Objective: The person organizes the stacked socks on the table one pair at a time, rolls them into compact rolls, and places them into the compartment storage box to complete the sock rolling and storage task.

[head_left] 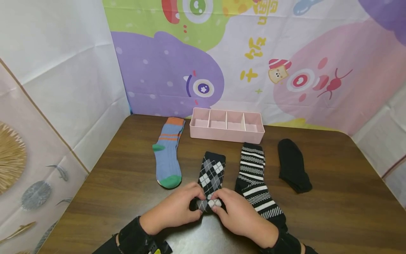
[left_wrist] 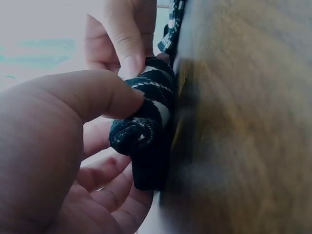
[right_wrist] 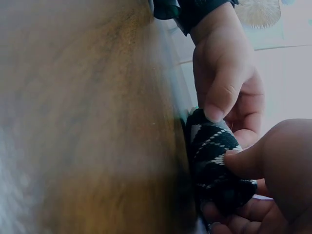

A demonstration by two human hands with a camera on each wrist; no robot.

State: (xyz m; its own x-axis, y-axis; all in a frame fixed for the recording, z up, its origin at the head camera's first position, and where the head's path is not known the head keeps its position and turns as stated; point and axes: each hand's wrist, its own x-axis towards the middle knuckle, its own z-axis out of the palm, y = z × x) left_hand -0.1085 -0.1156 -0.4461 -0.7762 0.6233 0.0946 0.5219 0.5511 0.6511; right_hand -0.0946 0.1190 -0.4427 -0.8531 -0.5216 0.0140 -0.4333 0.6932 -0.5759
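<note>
A black, grey and white argyle sock lies lengthwise in the middle of the table, its near end rolled up. My left hand grips the left end of the roll between thumb and fingers. On the other end, my right hand pinches the roll the same way. In the left wrist view the rolled sock shows a spiral end under the thumb. The right wrist view has both thumbs pressed on the argyle roll, close to the tabletop.
Behind the argyle sock stands a pink box with several compartments. A blue sock with orange and green parts lies to the left. To the right are a black-and-white striped sock and a plain black sock. A printed cloth hangs behind the table.
</note>
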